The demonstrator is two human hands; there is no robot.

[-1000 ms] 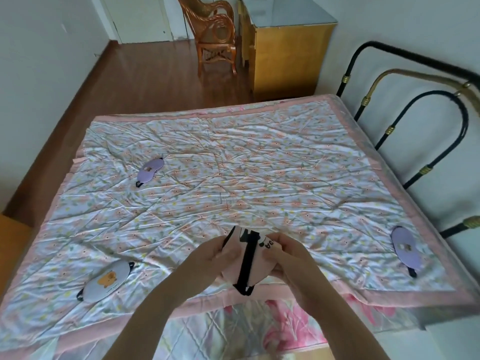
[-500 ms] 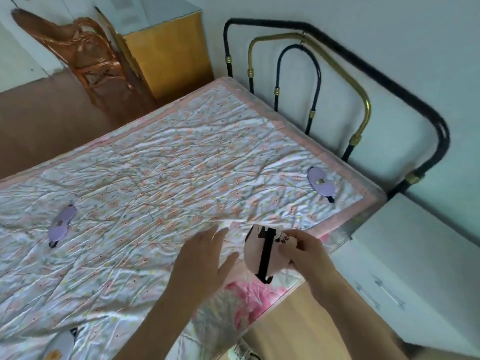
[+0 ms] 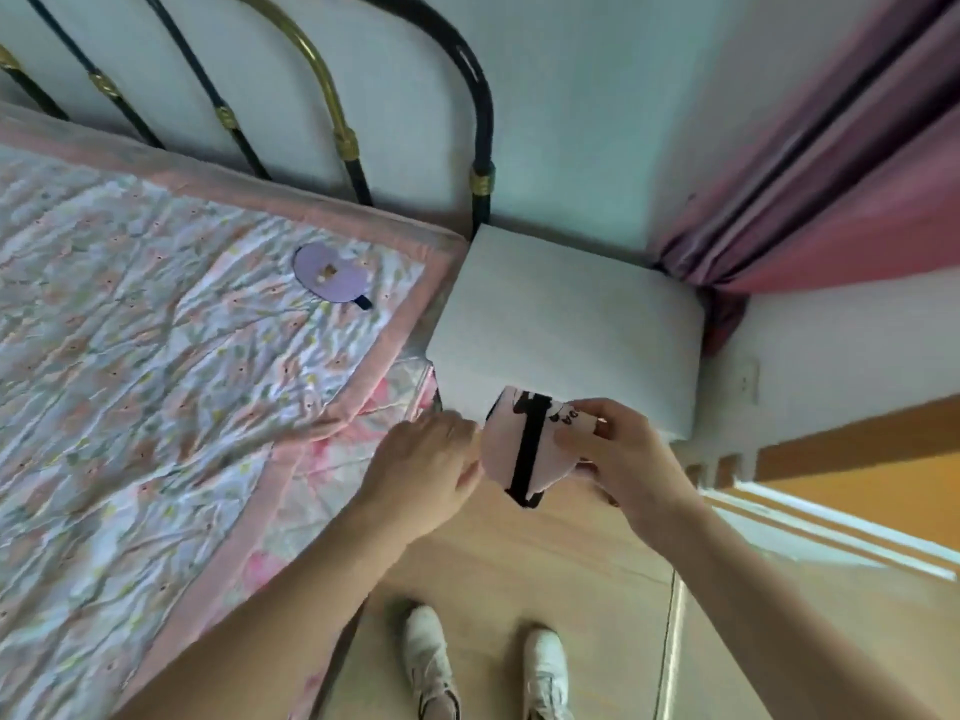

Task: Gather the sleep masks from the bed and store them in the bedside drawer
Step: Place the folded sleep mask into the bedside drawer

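My right hand [image 3: 618, 449] pinches a folded pink sleep mask [image 3: 511, 449] with a black strap, held in front of the white bedside cabinet [image 3: 566, 324]. My left hand [image 3: 426, 459] reaches forward just left of the mask, fingers pointing at the cabinet's front, which is hidden from this high angle; I cannot tell whether the fingers touch anything. A purple sleep mask [image 3: 327, 275] lies on the floral quilt [image 3: 156, 356] near the bed's corner by the headboard.
The black and brass metal headboard [image 3: 332, 111] runs along the wall behind the bed. A pink curtain [image 3: 831, 174] hangs right of the cabinet. My white shoes [image 3: 431, 662] stand on the wooden floor between bed and cabinet.
My view has swung right from the bed to the bedside cabinet. The right hand carried the pink mask over to the cabinet's front, and the left hand let go and reached forward beside it.
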